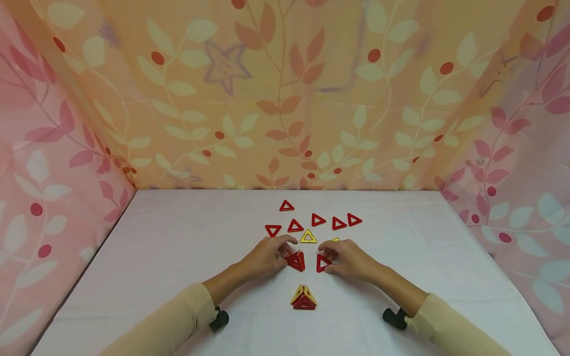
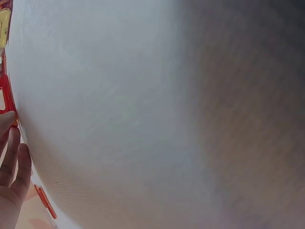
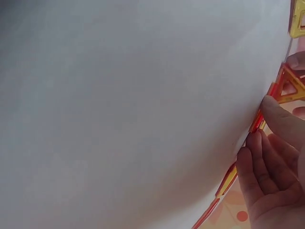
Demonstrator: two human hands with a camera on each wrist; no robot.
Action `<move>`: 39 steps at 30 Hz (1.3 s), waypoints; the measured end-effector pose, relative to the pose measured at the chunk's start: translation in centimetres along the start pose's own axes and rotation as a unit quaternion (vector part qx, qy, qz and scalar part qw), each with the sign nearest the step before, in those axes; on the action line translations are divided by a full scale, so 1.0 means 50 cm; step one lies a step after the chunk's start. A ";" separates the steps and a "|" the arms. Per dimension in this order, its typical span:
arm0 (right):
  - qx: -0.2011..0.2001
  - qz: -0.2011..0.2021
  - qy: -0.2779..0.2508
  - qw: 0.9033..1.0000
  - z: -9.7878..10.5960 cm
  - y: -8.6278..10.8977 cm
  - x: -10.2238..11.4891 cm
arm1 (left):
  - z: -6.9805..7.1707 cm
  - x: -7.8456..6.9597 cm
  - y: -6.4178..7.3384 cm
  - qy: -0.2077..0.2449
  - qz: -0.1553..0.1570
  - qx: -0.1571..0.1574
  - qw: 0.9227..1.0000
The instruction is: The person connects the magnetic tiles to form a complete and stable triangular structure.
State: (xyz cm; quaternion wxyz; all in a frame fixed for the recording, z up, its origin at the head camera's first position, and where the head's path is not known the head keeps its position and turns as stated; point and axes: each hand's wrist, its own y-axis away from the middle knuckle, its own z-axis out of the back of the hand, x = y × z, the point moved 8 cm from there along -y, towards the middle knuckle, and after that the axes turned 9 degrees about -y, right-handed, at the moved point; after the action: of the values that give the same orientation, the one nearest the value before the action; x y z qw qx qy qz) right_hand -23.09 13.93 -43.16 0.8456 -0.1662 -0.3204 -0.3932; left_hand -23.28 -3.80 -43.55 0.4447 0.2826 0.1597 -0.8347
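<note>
My left hand (image 1: 271, 254) holds a small cluster of red triangle tiles (image 1: 296, 261), standing tilted together, in the middle of the table. To its right, a separate red triangle tile (image 1: 322, 263) is pinched by my right hand (image 1: 349, 259). In the left wrist view, the thumb and fingertips of the left hand (image 2: 14, 167) touch a red tile (image 2: 9, 98) at the left edge. At the right edge of the right wrist view, the right hand (image 3: 276, 167) pinches a red tile (image 3: 259, 114) beside an upright triangle tile (image 3: 289, 86). Nearer me stands a red-and-yellow pyramid (image 1: 304, 298) of tiles.
Several loose red triangle tiles (image 1: 295, 226) lie beyond the hands. A yellow triangle tile (image 1: 308, 237) lies between the hands and them; another yellow tile (image 1: 336, 240) is partly hidden behind the right hand. A white cloth (image 1: 178, 227) covers the table, and patterned curtains (image 1: 285, 99) surround it.
</note>
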 end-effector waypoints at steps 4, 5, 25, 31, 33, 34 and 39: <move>-0.002 -0.005 -0.001 1.000 -0.003 -0.007 0.000 | 0.001 -0.001 -0.001 0.001 -0.003 0.000 1.000; -0.002 -0.004 -0.002 1.000 -0.004 -0.009 0.002 | 0.001 -0.001 -0.001 0.001 -0.002 0.001 1.000; 0.011 -0.005 -0.016 1.000 -0.020 -0.037 0.019 | -0.004 -0.002 -0.003 -0.003 -0.011 0.003 1.000; 0.014 0.001 -0.012 1.000 -0.023 -0.042 0.031 | -0.006 -0.005 -0.004 0.000 -0.013 0.005 1.000; 0.016 0.005 -0.010 1.000 -0.024 -0.044 0.034 | -0.007 -0.005 -0.005 0.000 -0.012 0.006 1.000; 0.017 0.006 -0.009 1.000 -0.024 -0.044 0.035 | -0.007 -0.005 -0.005 0.000 -0.011 0.006 1.000; 0.021 0.005 -0.003 1.000 -0.025 -0.045 0.036 | -0.008 -0.004 -0.005 -0.004 -0.010 0.005 1.000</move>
State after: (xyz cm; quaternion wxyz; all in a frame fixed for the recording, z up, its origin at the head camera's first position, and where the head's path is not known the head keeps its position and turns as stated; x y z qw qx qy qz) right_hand -23.43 10.81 -42.79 0.8501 -0.1512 -0.3305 -0.3812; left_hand -23.27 -3.32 -43.72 0.4359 0.2796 0.1563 -0.8411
